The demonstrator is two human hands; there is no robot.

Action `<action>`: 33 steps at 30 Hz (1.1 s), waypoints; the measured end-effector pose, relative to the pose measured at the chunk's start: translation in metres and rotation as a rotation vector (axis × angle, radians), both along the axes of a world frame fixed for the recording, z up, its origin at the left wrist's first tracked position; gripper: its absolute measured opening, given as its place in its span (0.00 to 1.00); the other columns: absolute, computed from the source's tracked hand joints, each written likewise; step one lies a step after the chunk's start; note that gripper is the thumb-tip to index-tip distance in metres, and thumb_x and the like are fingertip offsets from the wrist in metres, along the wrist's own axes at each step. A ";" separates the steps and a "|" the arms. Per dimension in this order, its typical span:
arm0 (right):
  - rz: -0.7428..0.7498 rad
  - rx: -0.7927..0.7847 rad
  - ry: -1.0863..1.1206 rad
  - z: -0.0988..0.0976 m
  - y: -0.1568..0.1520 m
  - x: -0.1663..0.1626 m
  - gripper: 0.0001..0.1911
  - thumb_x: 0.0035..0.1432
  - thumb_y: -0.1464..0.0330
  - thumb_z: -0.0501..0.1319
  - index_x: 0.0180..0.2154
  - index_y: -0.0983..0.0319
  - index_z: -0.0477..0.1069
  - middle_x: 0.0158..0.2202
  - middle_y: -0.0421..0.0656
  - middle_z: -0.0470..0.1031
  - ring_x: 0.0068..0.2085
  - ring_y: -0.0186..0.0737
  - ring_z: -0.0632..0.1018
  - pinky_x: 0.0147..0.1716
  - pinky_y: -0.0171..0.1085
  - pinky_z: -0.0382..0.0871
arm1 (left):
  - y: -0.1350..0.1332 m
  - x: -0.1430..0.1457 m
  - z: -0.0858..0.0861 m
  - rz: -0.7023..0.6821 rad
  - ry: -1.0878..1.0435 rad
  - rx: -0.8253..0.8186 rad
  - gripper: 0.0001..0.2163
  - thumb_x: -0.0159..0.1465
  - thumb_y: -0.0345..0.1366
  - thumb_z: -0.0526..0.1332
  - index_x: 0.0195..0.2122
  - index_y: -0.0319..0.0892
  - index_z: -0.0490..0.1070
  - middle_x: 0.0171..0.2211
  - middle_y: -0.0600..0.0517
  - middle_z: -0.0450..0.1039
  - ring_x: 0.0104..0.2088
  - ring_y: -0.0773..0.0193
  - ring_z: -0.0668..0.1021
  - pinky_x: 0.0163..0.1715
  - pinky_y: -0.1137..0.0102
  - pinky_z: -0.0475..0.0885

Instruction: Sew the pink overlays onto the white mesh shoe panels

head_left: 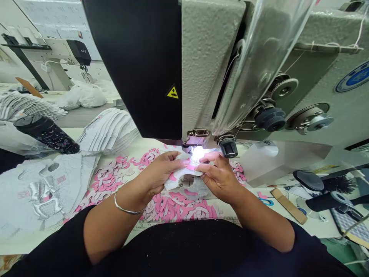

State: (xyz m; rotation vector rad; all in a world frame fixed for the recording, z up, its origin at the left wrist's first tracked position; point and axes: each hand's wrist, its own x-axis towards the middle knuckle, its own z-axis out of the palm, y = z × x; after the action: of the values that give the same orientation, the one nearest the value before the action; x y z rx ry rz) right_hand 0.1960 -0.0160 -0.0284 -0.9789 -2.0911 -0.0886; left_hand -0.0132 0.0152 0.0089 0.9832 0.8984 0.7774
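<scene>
Under the head of the sewing machine [211,73], directly below the lit needle area [197,152], a white textured piece [179,172] is positioned between the operator's two hands. Its main band runs crosswise, left to right as the operator sits, with a rounded cutout along the near edge. A small pink patch [191,167] lies on the upper face of this band, between the fingertips of both hands and nearer the body than the light.

Left hand [160,169]: pinching the left part of the band, thumb flat on top and pointing right toward the pink patch; the fingers underneath are mostly hidden. Right hand [220,175]: appears to pinch the right part, two fingers extended leftward on the upper face and another digit bent at the near edge. From this viewpoint, the right fingertips are slightly closer to the lit spot than the left thumb; actual needle contact cannot be confirmed because of glare.

Loose pink cutouts [173,207] cover the worktable in front of the hands. Stacked white pieces [106,130] lie beyond the left forearm.
</scene>
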 end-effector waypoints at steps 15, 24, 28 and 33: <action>0.036 -0.042 0.067 0.002 0.014 0.010 0.12 0.66 0.69 0.57 0.46 0.51 0.76 0.46 0.44 0.70 0.47 0.44 0.70 0.50 0.49 0.68 | 0.014 0.008 0.002 0.029 0.017 0.017 0.06 0.51 0.34 0.72 0.28 0.40 0.77 0.23 0.52 0.76 0.23 0.67 0.76 0.22 0.73 0.71; 0.045 -0.028 0.072 0.003 0.016 0.011 0.10 0.66 0.69 0.57 0.45 0.53 0.76 0.41 0.44 0.69 0.44 0.44 0.69 0.48 0.47 0.68 | 0.014 0.012 -0.003 0.076 0.010 0.033 0.05 0.52 0.33 0.71 0.29 0.40 0.76 0.22 0.53 0.75 0.21 0.68 0.75 0.21 0.74 0.69; 0.056 -0.053 0.078 0.004 0.016 0.012 0.10 0.66 0.68 0.57 0.45 0.53 0.75 0.42 0.44 0.69 0.45 0.44 0.70 0.48 0.48 0.67 | 0.012 0.013 -0.002 0.095 0.012 0.036 0.06 0.52 0.32 0.71 0.29 0.40 0.76 0.22 0.53 0.75 0.21 0.69 0.74 0.21 0.75 0.68; 0.065 -0.079 0.077 0.001 0.017 0.013 0.11 0.66 0.69 0.57 0.45 0.53 0.76 0.45 0.45 0.69 0.48 0.45 0.71 0.50 0.49 0.67 | 0.012 0.013 -0.003 0.091 0.016 0.039 0.06 0.52 0.31 0.70 0.30 0.40 0.75 0.23 0.52 0.75 0.21 0.66 0.75 0.20 0.73 0.68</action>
State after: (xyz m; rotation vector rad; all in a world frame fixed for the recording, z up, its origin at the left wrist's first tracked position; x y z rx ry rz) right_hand 0.2086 0.0009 -0.0269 -0.9446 -2.0671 0.0641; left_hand 0.0003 0.0269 0.0056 0.9896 0.9496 0.8681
